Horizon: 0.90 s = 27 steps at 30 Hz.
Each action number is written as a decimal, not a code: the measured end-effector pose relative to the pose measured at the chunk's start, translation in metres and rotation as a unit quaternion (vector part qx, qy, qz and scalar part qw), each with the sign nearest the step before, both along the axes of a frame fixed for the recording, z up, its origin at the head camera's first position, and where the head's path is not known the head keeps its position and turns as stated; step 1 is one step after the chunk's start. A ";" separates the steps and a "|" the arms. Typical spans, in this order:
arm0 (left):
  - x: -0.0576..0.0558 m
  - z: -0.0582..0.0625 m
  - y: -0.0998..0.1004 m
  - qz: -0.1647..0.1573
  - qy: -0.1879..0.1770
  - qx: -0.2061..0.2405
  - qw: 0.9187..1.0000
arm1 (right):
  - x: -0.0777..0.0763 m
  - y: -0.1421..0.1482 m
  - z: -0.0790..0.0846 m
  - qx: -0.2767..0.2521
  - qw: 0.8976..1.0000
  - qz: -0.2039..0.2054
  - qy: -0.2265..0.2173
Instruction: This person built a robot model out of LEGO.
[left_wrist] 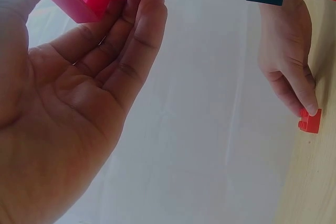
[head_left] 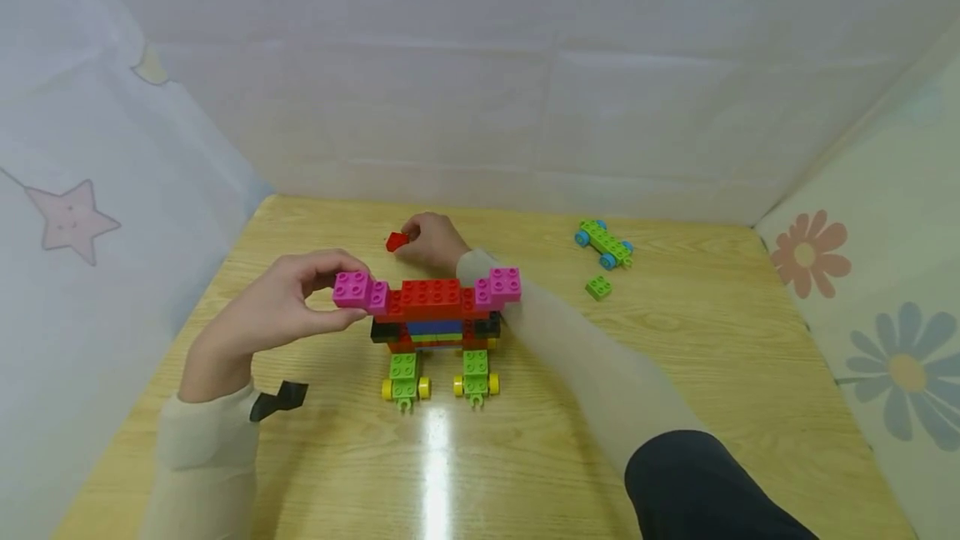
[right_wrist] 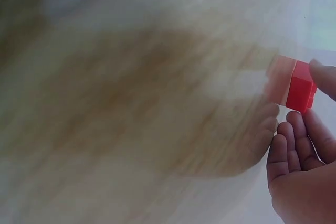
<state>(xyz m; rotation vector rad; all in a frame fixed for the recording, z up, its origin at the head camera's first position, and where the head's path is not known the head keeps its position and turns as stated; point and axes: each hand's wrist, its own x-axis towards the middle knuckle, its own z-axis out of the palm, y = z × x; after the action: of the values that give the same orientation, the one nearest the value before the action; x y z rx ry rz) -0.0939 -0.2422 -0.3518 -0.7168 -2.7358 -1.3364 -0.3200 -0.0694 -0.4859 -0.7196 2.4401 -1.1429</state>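
A toy-brick build stands mid-table in the head view, with a red top [head_left: 431, 297], pink bricks on both ends, a dark layer and two green wheeled bases [head_left: 405, 369] below. My left hand [head_left: 277, 307] grips its left pink brick [head_left: 351, 290] between thumb and fingers. In the left wrist view, that brick [left_wrist: 84, 1] lies against the fingers. Behind the build, my right hand [head_left: 437, 242] pinches a small red brick [head_left: 395, 242] at the table's far side. The right wrist view shows this brick [right_wrist: 302, 85] between thumb and fingertips, against the tabletop.
At the back right sits a green car base [head_left: 603, 244] with blue wheels, and a small green brick [head_left: 598, 287] lies nearer. Printed white cloth [head_left: 525, 107] rises behind the wooden table [head_left: 712, 340] and along both sides.
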 end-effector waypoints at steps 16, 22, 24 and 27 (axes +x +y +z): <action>-0.001 0.001 0.001 0.002 0.000 -0.002 1.000 | -0.003 0.020 0.005 -0.034 0.999 -0.018 -0.038; -0.002 0.001 0.001 0.006 -0.001 -0.006 1.000 | -0.007 0.045 0.014 -0.035 0.999 0.022 -0.007; -0.002 0.001 0.001 0.006 -0.003 -0.005 1.000 | -0.007 0.053 0.020 -0.039 0.999 0.032 0.006; -0.002 0.001 0.002 0.007 -0.006 -0.003 1.000 | -0.005 0.066 0.032 -0.052 0.998 0.032 0.012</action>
<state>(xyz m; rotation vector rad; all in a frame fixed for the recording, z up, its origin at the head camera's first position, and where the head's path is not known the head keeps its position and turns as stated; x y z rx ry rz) -0.0955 -0.2403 -0.3510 -0.6924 -2.7502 -1.3341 -0.3245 -0.0032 -0.4536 -0.8407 2.3743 -1.2516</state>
